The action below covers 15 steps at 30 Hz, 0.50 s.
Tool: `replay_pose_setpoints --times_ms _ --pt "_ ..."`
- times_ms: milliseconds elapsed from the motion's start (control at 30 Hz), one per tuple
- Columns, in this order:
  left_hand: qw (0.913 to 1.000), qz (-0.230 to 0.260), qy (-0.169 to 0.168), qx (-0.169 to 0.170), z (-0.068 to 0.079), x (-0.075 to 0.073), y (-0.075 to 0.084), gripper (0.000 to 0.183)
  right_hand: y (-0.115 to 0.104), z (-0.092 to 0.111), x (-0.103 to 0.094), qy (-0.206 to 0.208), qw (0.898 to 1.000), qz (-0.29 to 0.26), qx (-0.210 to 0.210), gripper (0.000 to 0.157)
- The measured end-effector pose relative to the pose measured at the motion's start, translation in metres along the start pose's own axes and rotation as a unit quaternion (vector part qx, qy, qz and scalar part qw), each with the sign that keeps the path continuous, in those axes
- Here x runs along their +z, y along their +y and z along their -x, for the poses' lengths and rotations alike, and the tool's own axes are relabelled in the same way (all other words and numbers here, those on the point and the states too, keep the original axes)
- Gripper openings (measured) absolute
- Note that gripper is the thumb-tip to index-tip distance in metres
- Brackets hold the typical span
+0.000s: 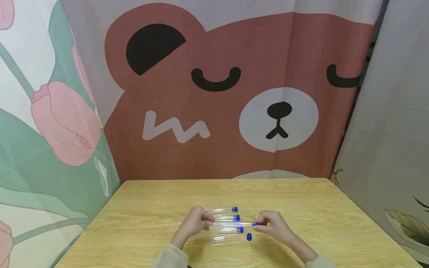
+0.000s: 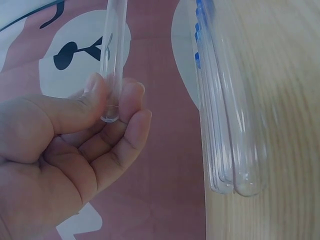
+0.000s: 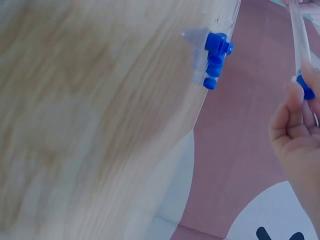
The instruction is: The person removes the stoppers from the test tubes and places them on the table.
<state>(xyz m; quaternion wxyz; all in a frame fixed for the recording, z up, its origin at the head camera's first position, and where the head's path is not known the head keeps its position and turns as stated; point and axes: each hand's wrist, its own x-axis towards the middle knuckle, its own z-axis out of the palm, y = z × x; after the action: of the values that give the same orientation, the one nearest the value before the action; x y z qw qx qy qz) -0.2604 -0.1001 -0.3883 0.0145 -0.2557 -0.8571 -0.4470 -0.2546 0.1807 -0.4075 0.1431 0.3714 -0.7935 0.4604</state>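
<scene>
My left hand (image 1: 194,225) pinches the rounded end of a clear test tube (image 2: 114,50) between thumb and fingers. At its other end, the thumb and fingers of my right hand (image 1: 277,227) pinch a blue cap (image 3: 305,90), which sits at the tube's mouth. Held level, the tube is raised above the table. Below and behind it lie several more clear tubes, among them a far capped tube (image 1: 219,210). Nearest me is a tube (image 1: 225,238) without a cap, and a loose blue cap (image 1: 249,236) stands by its mouth. How far the held cap is pushed on, I cannot tell.
The tubes lie side by side on a wooden table (image 1: 151,208), their blue caps (image 3: 216,45) toward the right. Behind the table hangs a curtain (image 1: 218,119) with a bear print, and a flowered curtain (image 1: 67,126) hangs at the left.
</scene>
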Motion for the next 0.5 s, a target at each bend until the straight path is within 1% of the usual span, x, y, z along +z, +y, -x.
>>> replay_pose_setpoints --times_ms 100,167,300,400,467,500 --pt "1.0 0.0 -0.002 -0.001 0.0 0.0 -0.002 0.008 0.01 0.001 -0.002 -0.028 0.999 -0.022 -0.015 0.011" --pt "1.0 0.002 -0.004 -0.001 0.0 0.0 -0.002 0.009 0.013 0.002 -0.004 -0.047 0.998 -0.046 -0.022 0.009" --pt "0.9999 0.003 -0.012 0.001 0.001 0.0 -0.002 0.009 0.016 0.002 -0.006 -0.077 0.993 -0.078 -0.035 0.008" --pt "0.9999 -0.003 -0.015 0.001 0.001 -0.002 -0.002 0.008 0.017 0.003 -0.007 -0.092 0.992 -0.084 -0.035 0.009" --pt "0.9999 -0.006 -0.015 -0.004 0.001 -0.002 -0.003 0.008 0.016 0.003 -0.007 -0.095 0.992 -0.078 -0.024 0.006" --pt "0.9998 -0.007 -0.015 -0.006 0.0 -0.002 -0.003 0.008 0.013 0.002 -0.007 -0.093 0.993 -0.071 -0.018 0.005"
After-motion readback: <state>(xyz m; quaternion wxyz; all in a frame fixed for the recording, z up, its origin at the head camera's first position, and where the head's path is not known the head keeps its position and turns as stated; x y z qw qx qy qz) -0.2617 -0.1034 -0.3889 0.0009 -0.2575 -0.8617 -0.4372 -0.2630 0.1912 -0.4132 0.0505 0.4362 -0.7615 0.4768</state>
